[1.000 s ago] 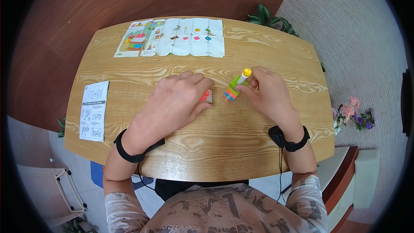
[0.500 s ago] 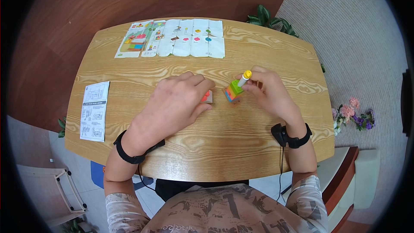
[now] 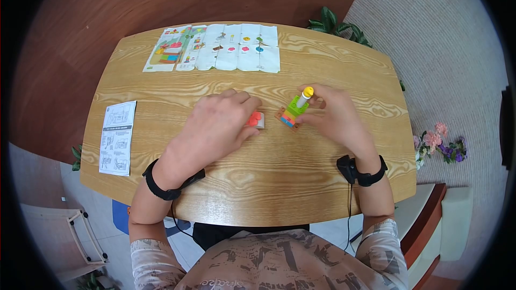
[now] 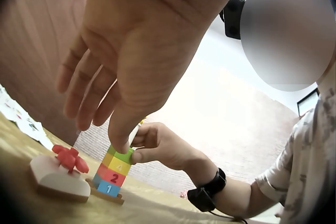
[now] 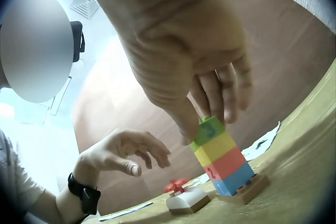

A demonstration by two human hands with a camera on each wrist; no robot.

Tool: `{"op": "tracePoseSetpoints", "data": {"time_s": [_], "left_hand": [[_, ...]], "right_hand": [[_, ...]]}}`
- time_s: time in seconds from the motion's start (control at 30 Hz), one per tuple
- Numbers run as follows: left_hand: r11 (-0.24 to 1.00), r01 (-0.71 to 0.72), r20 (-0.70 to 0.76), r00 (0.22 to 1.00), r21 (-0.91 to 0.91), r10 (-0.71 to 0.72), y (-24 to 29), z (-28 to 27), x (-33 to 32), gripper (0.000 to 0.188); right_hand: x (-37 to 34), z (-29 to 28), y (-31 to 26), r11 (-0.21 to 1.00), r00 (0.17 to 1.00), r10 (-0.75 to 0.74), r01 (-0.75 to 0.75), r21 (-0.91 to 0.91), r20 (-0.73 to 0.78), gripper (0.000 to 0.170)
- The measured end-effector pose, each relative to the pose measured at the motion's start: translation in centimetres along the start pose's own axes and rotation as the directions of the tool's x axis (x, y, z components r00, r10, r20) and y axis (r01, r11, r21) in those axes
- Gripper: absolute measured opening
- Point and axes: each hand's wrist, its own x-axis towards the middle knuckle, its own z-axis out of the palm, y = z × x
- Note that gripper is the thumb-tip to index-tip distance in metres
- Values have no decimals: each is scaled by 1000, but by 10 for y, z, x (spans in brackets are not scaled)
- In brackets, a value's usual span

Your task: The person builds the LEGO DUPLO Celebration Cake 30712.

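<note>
My right hand (image 3: 339, 117) holds a tower of toy building blocks (image 5: 224, 157), thumb and fingers on either side of its green top block (image 5: 207, 132). Below the green come yellow, red and blue blocks, some with numbers, on a brown base plate (image 5: 257, 184). A white stick with a yellow tip (image 3: 307, 92) rises from the top. My left hand (image 3: 219, 121) hovers with loosely bent fingers over a white block (image 4: 58, 178) on a brown plate. A red flower-shaped piece (image 4: 71, 159) sits on that block; the hand partly hides both in the head view.
At the table's far side lies an unfolded picture sheet (image 3: 236, 48). A printed instruction leaflet (image 3: 117, 138) lies near the left edge. Beyond the right edge are artificial flowers (image 3: 438, 139), with leafy plants (image 3: 336, 24) behind the far edge.
My right hand has shifted its fingers about the tower, and the tower has turned a little on the table. The left hand has stayed nearly in place above the white block.
</note>
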Motion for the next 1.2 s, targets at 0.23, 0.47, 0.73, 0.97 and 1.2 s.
{"op": "tracePoseSetpoints", "data": {"time_s": [0.23, 0.47, 0.73, 0.97, 1.2], "left_hand": [[1000, -17, -65, 998, 22, 19, -1, 0, -1, 34], [1000, -18, -55, 998, -6, 18, 4, -4, 0, 33], [869, -461, 35, 880, -182, 474, 33, -13, -20, 28], [552, -765, 163, 530, -332, 832, 75, -12, -39, 46], [501, -745, 93, 517, -440, 851, 92, -4, -34, 40]], "right_hand": [[6, 8, 10, 997, 998, -60, 60, -45, 5, 47], [-4, -4, -2, 987, 962, -107, 73, -141, -252, 37], [-55, -31, -62, 870, 819, -482, 490, 55, 311, 23], [-58, -5, -99, 580, 326, -788, 678, 452, 523, 27], [-59, 10, -99, 472, 365, -882, 704, 531, 299, 34]]}}
